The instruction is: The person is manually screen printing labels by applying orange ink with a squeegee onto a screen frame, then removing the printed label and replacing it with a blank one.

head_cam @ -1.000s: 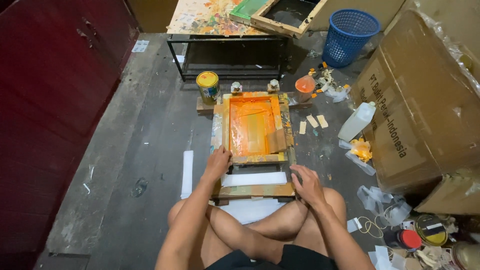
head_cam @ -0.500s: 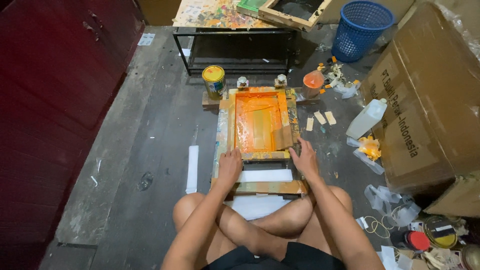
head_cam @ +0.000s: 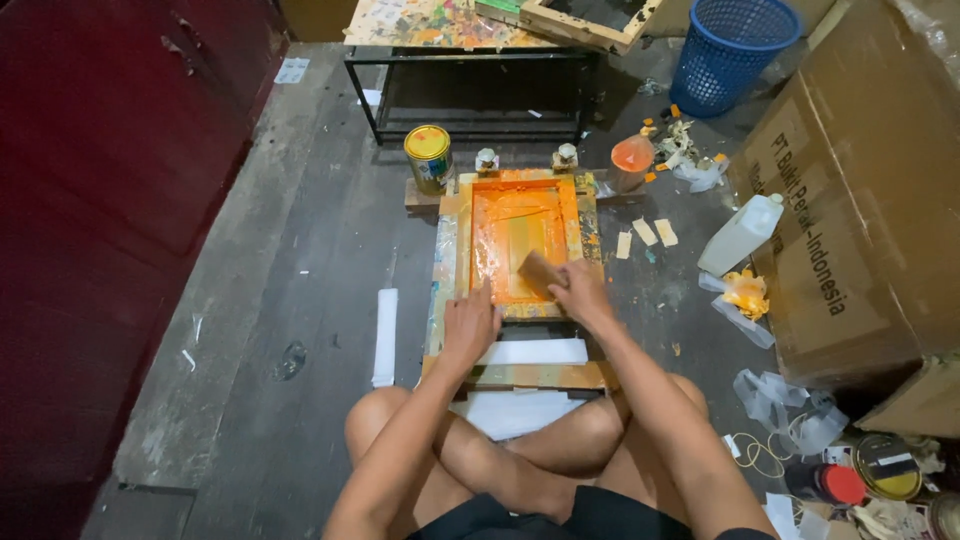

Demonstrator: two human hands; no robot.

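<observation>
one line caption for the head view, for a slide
Seated person's right hand grips a squeegee on an orange-inked screen frame; left hand steadies it.

brown cardboard box (head_cam: 860, 210) far right | yellow tin (head_cam: 428, 157) behind frame

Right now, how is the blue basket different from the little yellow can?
The blue basket is bigger, with mesh walls and an open top; the yellow can is small, solid-sided and has its lid on. The can stands beside the orange printing frame; the basket stands farther away. Both are round and upright on the floor.
</observation>
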